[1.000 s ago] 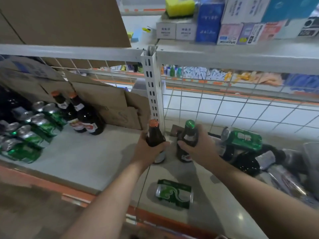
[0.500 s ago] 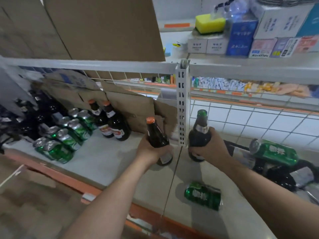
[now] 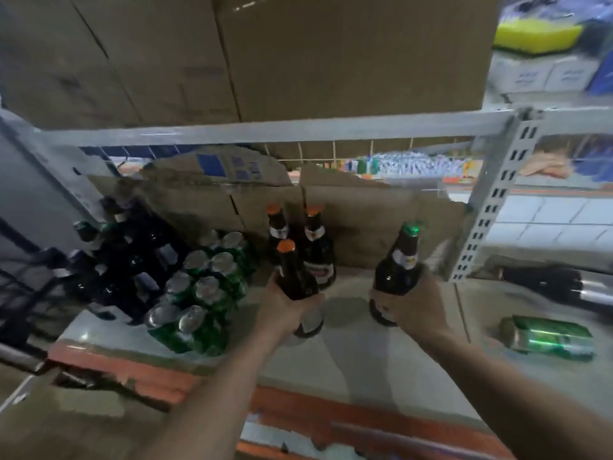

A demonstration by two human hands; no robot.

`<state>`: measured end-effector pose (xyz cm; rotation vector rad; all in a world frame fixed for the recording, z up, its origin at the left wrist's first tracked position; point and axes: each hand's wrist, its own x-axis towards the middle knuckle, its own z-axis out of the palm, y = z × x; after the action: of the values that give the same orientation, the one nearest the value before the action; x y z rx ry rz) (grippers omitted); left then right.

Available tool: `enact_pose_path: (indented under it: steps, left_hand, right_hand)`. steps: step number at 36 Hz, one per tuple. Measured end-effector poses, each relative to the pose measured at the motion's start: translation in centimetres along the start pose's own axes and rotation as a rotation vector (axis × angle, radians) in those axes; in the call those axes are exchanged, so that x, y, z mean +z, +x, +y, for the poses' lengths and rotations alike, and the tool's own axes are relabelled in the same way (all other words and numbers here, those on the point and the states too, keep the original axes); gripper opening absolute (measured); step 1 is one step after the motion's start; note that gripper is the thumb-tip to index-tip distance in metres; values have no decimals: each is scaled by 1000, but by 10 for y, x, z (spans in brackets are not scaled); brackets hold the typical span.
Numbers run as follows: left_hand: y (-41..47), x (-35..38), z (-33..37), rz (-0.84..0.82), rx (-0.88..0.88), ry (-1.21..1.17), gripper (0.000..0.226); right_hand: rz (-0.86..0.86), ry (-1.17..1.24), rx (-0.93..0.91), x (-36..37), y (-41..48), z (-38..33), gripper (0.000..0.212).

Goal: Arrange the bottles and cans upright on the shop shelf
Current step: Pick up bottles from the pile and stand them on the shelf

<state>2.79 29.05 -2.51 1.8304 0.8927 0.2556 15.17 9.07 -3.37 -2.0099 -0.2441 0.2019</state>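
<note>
Glass: we've swung both toward 9 o'clock | left hand (image 3: 285,308) grips orange-cap bottle (image 3: 293,277) | right hand (image 3: 411,308) grips green-cap bottle (image 3: 396,265) | set-down by upright pair (image 3: 316,250) likely next

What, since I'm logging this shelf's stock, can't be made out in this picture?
Head view only.
Label of the orange-capped bottle: covered by the left hand.
Base of the green-capped bottle: behind the right hand.
Print on the lying green can: motion blur.
The lying dark bottle: blurred, cut by the right edge.
The far-left dark bottles: too dim to count.
</note>
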Motion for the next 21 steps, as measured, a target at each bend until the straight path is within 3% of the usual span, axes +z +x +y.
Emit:
enact_pose_path:
  steps: [2,6,12,16,21]
  left_hand:
    - [7,-15,-7,-36,16,7,67]
    - [20,-39,-19,-91,20,-32,69]
    - [36,-49,-25,-103,5,-32,69]
    - [39,-50,-30,-145,-2,-69,67]
    - [38,-54,-29,-185,20,-157,83]
  right_hand:
    - [-15,-30,30,25,-11,-8,36]
    - [-59,-9,107,62,-30,-20,56]
    - [-133,-122,98,97,-42,-44,55]
    - [-133,-156,53,113,-44,-57,38]
    - [-122,-133,19,130,-37,-51,42]
